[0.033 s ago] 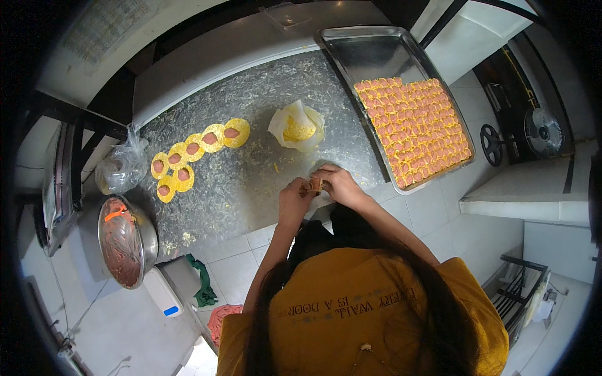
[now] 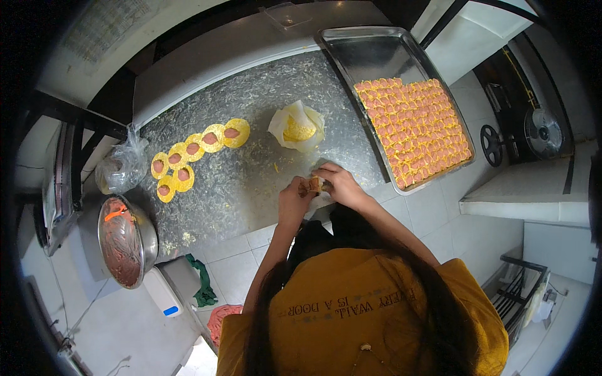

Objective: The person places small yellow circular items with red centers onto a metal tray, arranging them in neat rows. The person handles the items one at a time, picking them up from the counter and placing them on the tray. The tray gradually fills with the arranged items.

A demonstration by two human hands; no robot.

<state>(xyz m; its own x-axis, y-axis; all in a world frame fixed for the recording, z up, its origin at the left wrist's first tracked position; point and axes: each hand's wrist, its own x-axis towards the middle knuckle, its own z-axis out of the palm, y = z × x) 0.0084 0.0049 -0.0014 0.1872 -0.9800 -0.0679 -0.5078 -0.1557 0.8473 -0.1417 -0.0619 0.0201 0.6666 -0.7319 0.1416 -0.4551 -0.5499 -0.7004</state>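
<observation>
At the front edge of the table, my left hand (image 2: 297, 189) and my right hand (image 2: 339, 183) are closed together around a small open-topped dumpling (image 2: 315, 184). Its yellow wrapper is gathered about pink filling; my fingers hide much of it. To the left lie several round yellow wrappers (image 2: 237, 141), each with a lump of pink meat filling (image 2: 209, 138) in its middle. Just beyond my hands sits a crumpled paper (image 2: 279, 129) holding finely chopped yellow bits (image 2: 299, 130). A large metal tray (image 2: 342, 70) at the right bears tight rows of finished dumplings (image 2: 417, 131).
A steel bowl (image 2: 148, 241) of pink meat paste, with an orange-handled tool (image 2: 116, 214), stands at the table's left front corner. Behind it is a clear plastic bag (image 2: 119, 168). The stone tabletop (image 2: 232, 194) is dusted with flour. A fan (image 2: 544, 133) stands far right.
The dumpling has turned slightly between my fingers, so more of its side shows. My hands have barely shifted; everything else stays in place.
</observation>
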